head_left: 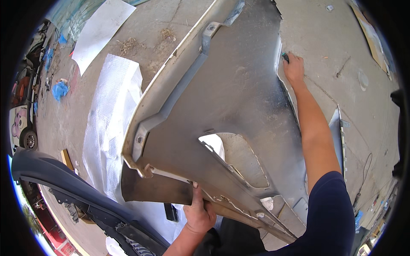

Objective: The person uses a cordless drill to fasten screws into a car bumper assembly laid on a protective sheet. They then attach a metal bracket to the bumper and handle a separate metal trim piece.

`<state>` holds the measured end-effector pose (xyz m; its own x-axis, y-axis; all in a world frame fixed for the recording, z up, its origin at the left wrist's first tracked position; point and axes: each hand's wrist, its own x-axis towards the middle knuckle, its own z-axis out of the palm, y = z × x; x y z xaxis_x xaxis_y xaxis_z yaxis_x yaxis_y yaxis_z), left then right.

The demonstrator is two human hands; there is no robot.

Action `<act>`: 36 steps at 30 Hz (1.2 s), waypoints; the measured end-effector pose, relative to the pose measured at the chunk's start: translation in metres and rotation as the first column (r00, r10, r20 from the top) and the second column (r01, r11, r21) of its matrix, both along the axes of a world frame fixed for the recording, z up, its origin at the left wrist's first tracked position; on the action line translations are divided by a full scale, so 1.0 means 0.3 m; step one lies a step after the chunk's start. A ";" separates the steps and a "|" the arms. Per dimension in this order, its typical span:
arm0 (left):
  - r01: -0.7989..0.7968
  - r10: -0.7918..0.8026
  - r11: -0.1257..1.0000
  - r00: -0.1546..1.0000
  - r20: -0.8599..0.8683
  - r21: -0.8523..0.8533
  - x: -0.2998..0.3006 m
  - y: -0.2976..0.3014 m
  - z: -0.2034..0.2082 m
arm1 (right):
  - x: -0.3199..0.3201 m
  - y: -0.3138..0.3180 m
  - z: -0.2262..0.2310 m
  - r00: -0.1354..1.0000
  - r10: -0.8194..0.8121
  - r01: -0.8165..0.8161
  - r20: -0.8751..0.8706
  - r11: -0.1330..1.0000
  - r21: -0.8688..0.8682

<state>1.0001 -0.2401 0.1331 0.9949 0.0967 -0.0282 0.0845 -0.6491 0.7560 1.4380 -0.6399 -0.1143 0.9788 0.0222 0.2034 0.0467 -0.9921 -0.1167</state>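
A large car fender point(235, 89), seen from its grey, dusty inner side, stretches across the middle of the head view. It has a bracketed flange along its left edge and an oval opening low down. My left hand point(199, 215) grips its lower edge, thumb up on the near lip. At the fender's upper right edge, my right hand point(294, 68) is closed round a small dark tool with a green end point(285, 56). The tool's tip is at or very near that edge; I cannot tell whether it touches. What kind of tool it is does not show.
A second, dark fender point(72, 181) lies at the lower left. Silvery bubble wrap point(113, 106) and a white sheet point(102, 32) are on the concrete. A narrow panel piece point(336, 132) stands beyond my right arm; a cardboard piece point(370, 38) lies at the far right.
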 end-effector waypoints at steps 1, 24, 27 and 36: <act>0.003 -0.003 1.000 1.000 -0.010 0.030 0.009 0.001 0.010 | -0.007 0.032 0.035 0.999 -0.026 0.026 -0.044 1.000 0.000; 0.007 -0.050 0.990 0.950 -0.310 -0.138 0.059 0.005 0.167 | -1.210 0.393 1.234 0.911 0.230 0.402 -0.344 -0.295 0.867; 0.044 -0.071 0.984 0.986 -0.153 -0.170 -0.005 0.026 0.236 | -1.534 0.541 1.363 0.865 0.361 0.463 -0.349 -0.306 0.832; 0.089 0.022 0.851 0.979 0.205 -0.517 -0.758 0.172 0.421 | -2.159 0.879 1.399 0.755 0.391 0.604 -0.526 -0.104 0.790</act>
<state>0.7725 -0.1887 0.2594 0.9874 0.0896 0.1304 -0.1156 -0.1541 0.9813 0.7904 -0.3763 0.3053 0.8042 0.1943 -0.5617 -0.5939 0.2277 -0.7716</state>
